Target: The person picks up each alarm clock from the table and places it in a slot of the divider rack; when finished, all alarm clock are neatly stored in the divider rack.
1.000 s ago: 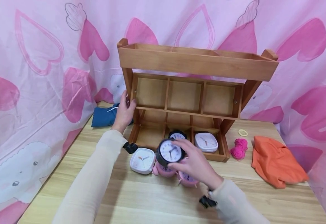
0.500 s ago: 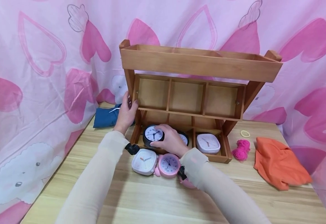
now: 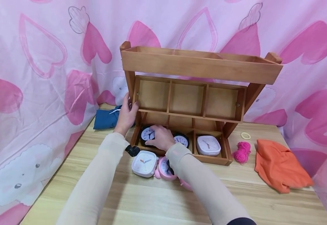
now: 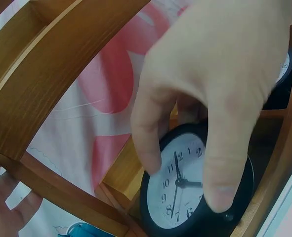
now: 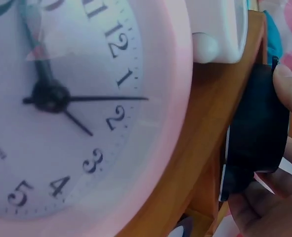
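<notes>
A stained wooden rack [image 3: 200,67] with a smooth satin finish stands on a pale wood-grain table [image 3: 141,200], matt and lightly streaked. In the rack's lowest left compartment, a black clock [image 3: 147,135] shows a glossy plastic case and a clear shiny face cover under the right hand [image 3: 160,137]. Beside it sit a second black clock [image 3: 181,140] and a white plastic square clock [image 3: 207,145], both smooth. In front of the rack, a white clock [image 3: 144,163] and a pink clock [image 3: 164,168] gleam like plastic. Right of the rack lie matt orange cloth [image 3: 279,168] and fuzzy pink yarn [image 3: 242,152]; left, blue cloth [image 3: 105,118]. Behind hangs thin, creased pink sheeting [image 3: 39,78].
</notes>
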Demonstrator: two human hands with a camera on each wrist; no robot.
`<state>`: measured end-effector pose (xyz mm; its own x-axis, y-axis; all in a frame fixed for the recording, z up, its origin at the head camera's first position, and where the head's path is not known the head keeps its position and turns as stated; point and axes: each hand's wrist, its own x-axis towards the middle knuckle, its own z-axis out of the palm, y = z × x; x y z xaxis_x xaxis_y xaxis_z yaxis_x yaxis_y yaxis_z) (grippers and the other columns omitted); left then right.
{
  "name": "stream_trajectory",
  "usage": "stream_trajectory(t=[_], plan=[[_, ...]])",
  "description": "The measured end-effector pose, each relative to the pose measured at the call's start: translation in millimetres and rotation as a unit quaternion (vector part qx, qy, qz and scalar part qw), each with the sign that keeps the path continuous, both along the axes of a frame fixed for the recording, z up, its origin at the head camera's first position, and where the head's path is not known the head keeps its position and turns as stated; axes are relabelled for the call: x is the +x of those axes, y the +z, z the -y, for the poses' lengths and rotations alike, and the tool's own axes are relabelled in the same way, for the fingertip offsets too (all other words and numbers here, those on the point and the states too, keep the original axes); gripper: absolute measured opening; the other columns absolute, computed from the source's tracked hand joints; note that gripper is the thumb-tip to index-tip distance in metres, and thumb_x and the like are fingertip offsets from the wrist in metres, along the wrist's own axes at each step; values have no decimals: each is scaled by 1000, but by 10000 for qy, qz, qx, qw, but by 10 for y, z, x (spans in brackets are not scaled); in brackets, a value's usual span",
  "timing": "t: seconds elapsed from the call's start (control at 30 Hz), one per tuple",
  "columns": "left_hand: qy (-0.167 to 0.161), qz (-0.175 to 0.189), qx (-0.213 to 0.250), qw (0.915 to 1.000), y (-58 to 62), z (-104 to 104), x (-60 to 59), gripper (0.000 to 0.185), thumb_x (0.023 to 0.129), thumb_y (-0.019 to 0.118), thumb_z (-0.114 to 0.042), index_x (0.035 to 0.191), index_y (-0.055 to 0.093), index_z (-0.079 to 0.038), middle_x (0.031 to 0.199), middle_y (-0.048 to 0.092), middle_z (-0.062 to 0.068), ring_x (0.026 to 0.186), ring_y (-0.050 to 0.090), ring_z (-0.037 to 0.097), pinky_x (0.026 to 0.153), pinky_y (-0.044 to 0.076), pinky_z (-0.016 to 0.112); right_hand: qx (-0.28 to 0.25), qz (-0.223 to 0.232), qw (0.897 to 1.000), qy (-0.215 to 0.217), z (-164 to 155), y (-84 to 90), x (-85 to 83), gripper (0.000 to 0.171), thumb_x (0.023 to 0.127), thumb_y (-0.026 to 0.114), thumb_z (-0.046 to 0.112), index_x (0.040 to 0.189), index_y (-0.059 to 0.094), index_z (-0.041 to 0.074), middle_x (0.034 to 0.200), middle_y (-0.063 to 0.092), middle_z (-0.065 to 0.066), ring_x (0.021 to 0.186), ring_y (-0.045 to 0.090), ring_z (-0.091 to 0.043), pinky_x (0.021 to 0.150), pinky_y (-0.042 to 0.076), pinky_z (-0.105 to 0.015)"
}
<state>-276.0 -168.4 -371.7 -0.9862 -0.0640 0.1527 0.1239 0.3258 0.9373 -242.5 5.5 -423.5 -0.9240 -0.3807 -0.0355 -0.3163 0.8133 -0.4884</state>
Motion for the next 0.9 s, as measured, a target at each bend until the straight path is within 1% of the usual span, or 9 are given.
stream_trajectory(t=[0.1, 0.2, 0.3, 0.43, 0.53, 0.67, 0.8, 0.9], plan=[[-6, -36, 25, 10000, 1, -5, 3, 63, 103, 44, -39, 157, 11, -34, 164, 24, 6, 149, 29, 29, 114, 34, 55, 105, 29, 9999, 29, 38, -24, 3, 66, 82, 79, 39, 138, 55, 14, 142, 53, -7, 125, 55, -26, 110, 42, -48], [-30, -17, 46, 10000, -7, -8, 14, 63, 104, 44, -38, 157, 11, -35, 164, 24, 5, 149, 29, 29, 114, 34, 55, 84, 159, 9998, 63, 39, -50, 31, 63, 85, 77, 33, 140, 54, 14, 145, 48, -9, 126, 54, -27, 109, 44, -47], [-56, -9, 55, 10000, -13, -7, 14, 64, 104, 44, -38, 157, 10, -34, 164, 23, 6, 149, 29, 29, 114, 34, 55, 10, 139, 9998, 117, 2, -48, 55, 58, 87, 75, 27, 139, 55, 13, 145, 47, -10, 127, 54, -27, 109, 45, -45], [8, 5, 42, 10000, -2, -4, 15, 64, 104, 44, -39, 157, 10, -34, 164, 23, 6, 149, 29, 29, 114, 34, 54, -237, -125, 9995, 167, -109, 36, 64, 52, 88, 73, 22, 136, 57, 12, 142, 51, -10, 127, 53, -27, 110, 44, -43], [38, 50, 23, 10000, 5, -6, 22, 64, 104, 44, -39, 157, 10, -35, 164, 22, 5, 149, 28, 29, 113, 35, 54, -445, -254, 9985, 169, -261, 123, 109, 51, 88, 74, 23, 135, 57, 12, 139, 53, -10, 126, 54, -27, 110, 44, -43], [19, 60, 12, 10000, 6, -7, 16, 64, 104, 44, -39, 158, 9, -33, 164, 21, 6, 149, 27, 28, 114, 35, 52, -680, -253, 9973, 123, -524, 231, 258, 54, 88, 74, 26, 137, 55, 14, 141, 52, -7, 128, 53, -27, 109, 45, -45], [28, 57, 9, 10000, 5, -8, 10, 64, 104, 43, -39, 158, 9, -34, 164, 21, 5, 150, 27, 27, 115, 34, 50, -910, -160, 9957, 27, -811, 327, 477, 57, 89, 73, 30, 140, 53, 17, 145, 50, -4, 132, 51, -27, 109, 44, -49], [17, 65, 6, 10000, 2, -8, 4, 65, 104, 43, -40, 158, 8, -34, 165, 21, 5, 150, 26, 27, 115, 33, 51, -1012, -265, 9945, -55, -1031, 387, 647, 58, 89, 72, 33, 141, 52, 20, 144, 52, -3, 131, 52, -27, 107, 46, -50]])
